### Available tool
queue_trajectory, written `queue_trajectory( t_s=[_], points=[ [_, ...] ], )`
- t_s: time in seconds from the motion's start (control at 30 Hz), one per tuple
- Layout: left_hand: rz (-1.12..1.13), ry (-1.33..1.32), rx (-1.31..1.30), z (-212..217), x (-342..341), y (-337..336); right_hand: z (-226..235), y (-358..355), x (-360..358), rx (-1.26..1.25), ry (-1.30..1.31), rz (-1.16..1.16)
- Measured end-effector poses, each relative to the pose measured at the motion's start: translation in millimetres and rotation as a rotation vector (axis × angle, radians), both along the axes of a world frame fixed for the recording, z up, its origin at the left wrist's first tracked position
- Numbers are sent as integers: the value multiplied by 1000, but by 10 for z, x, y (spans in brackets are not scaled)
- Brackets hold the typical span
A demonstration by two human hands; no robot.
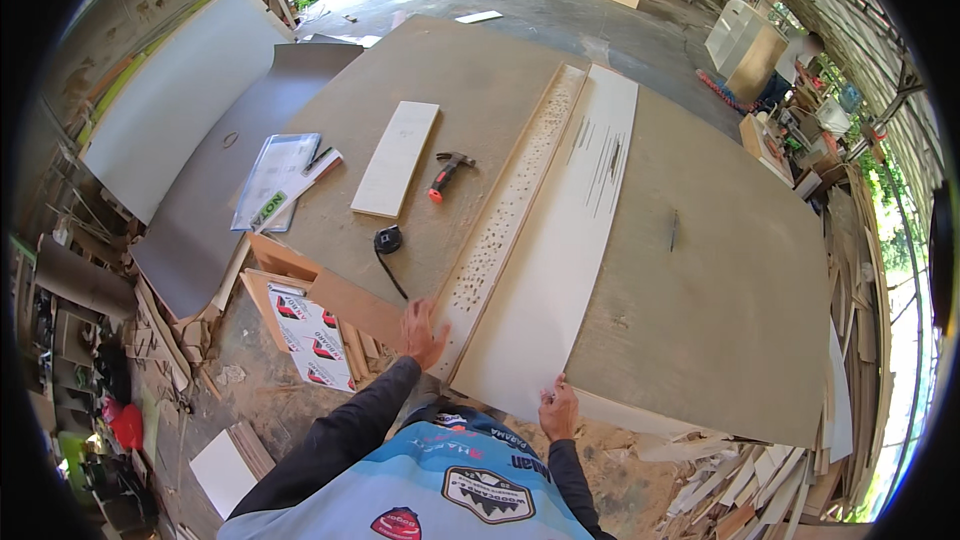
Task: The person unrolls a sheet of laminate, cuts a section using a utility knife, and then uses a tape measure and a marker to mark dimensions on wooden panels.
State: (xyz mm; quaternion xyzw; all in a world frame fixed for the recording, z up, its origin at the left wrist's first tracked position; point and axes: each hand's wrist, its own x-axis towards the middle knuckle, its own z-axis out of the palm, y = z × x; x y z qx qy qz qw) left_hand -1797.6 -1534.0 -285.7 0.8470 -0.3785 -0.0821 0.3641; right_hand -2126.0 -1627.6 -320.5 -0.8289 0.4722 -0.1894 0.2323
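Note:
My left hand [424, 336] lies with fingers stretched out on the near left edge of a long narrow board [500, 225], whose pale face is dotted with brownish specks. Right alongside it runs a wider long white board [540, 285], marked by several thin dark streaks toward its far end. At that board's near right corner, the curled fingers of my right hand [558, 412] grip the edge. Both boards rest lengthwise on a large brown worktable [710, 290], their near ends toward me.
Left of the boards lie a claw hammer [450, 176], a tape measure [388, 239], a short white board [398, 158], a ruler [298, 190] and a clear folder [272, 176]. A slim dark pen-like object [674, 230] sits right. Wood offcuts [760, 490] pile beside the table. Another person [790, 65] stands far right.

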Motion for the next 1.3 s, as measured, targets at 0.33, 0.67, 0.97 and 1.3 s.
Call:
queue_trajectory(
  t_s=[0.33, 0.67, 0.97, 1.3],
  points=[
    [179, -330, 392, 140, 1551, -732, 546, -136, 183, 56, 247, -158],
    [357, 53, 30, 193, 1223, -261, 772, -93, 695, -86, -243, 36],
    [423, 1062, -825, 413, -1094, 1318, 1320, 440, 1386, 133, -162, 1117],
    [994, 1119, -1300, 362, -3299, 2335, 758, 1607, 806, 608, 268, 1845]
  ],
)
